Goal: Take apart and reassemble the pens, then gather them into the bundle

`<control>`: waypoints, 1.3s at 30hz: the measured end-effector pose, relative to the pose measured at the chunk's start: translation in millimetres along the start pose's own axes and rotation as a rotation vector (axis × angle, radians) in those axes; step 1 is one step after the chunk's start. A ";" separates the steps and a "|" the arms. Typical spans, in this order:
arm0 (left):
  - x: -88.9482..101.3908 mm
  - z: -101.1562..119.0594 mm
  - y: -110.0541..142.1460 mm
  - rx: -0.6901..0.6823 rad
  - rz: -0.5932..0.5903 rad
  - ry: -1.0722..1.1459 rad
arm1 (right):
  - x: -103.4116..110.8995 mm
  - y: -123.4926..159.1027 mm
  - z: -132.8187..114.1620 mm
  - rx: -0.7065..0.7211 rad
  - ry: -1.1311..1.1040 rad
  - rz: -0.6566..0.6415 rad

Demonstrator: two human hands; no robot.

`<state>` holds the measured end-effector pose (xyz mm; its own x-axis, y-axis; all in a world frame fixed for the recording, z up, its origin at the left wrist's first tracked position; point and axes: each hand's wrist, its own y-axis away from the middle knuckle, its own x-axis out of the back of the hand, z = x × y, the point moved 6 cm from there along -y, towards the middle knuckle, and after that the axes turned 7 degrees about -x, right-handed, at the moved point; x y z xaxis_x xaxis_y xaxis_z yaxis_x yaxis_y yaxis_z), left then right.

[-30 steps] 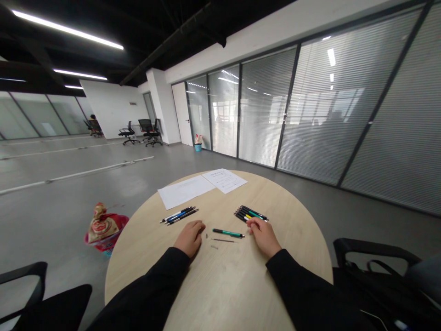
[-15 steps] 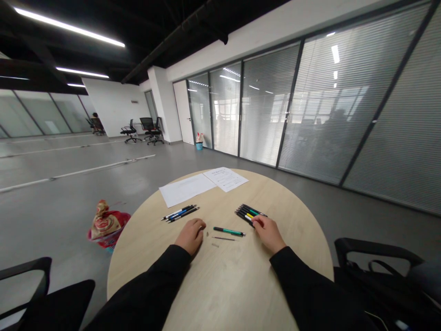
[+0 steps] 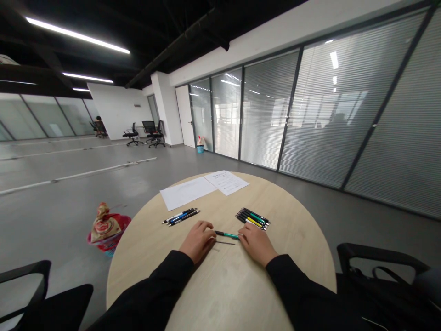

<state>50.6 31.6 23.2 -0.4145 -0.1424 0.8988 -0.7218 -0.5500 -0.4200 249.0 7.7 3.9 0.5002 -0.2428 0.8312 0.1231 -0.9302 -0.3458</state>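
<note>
A green-and-black pen (image 3: 227, 235) lies across the table between my two hands. My left hand (image 3: 198, 240) is curled, its fingertips closed at the pen's black left end. At the other end, the bent fingers of my right hand (image 3: 257, 242) close over the tip and hide it. Just below the pen lies a thin dark refill (image 3: 225, 243). A small pale piece, perhaps a spring (image 3: 216, 250), rests close to my left fingers. Beyond my right hand is a row of several pens (image 3: 253, 218), black, green, yellow and white.
Several pens (image 3: 181, 216) in blue, white and black lie at the left. Two sheets of paper, one blank-looking (image 3: 188, 192) and one printed (image 3: 226, 182), are at the table's far edge. A bin (image 3: 108, 230) stands left of the round table (image 3: 227, 294); chairs flank it.
My right hand has moved left from the pen row to the green pen's right end. My left hand has shifted right to its left end, covering a small piece seen before.
</note>
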 end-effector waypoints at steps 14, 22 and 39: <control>-7.5 3.5 -7.6 -0.037 -0.037 -0.043 | -1.5 -1.8 6.8 -0.059 0.049 0.056; -13.6 9.8 -10.8 -0.096 -0.076 -0.101 | 5.0 -2.0 17.5 -0.108 -0.040 0.141; -23.7 14.7 -12.1 -0.105 -0.192 -0.330 | 11.4 -5.9 40.5 -0.164 -0.245 0.256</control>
<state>77.3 29.6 8.9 -0.0786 -0.3114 0.9470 -0.8285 -0.5079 -0.2357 288.7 21.6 -2.2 0.6893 -0.4180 0.5917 -0.1611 -0.8847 -0.4374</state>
